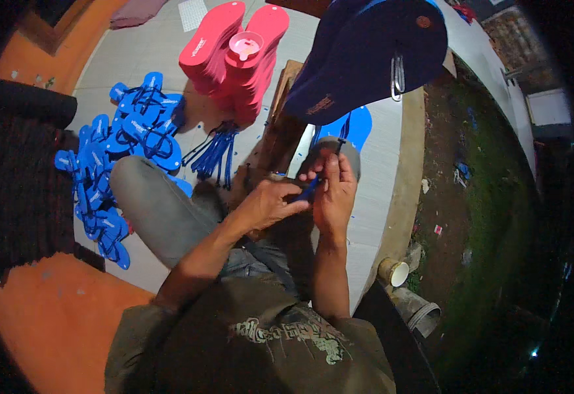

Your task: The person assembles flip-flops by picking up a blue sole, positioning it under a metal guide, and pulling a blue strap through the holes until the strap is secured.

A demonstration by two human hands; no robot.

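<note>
Above my lap, my right hand point(334, 197) pinches a dark blue flip-flop strap point(309, 191), whose thin black end stands up past the fingertips. Close on its left, my left hand point(270, 205) has thumb and forefinger closed at the strap's lower part. Just beyond my right knee lies a bright blue sole point(360, 125), partly hidden by the knee and a tall stack of dark navy soles point(372, 56). A bundle of loose blue straps point(216, 156) rests on the tiles beyond my left knee.
Finished blue flip-flops point(146, 128) are heaped at left. Pink soles point(260, 79) stand stacked ahead, a pink cup point(246, 44) on top. A wooden piece point(285, 98) stands beside the navy stack, which bears a metal clip point(397, 77). The tiled floor's edge point(402, 197) drops to dirt at right.
</note>
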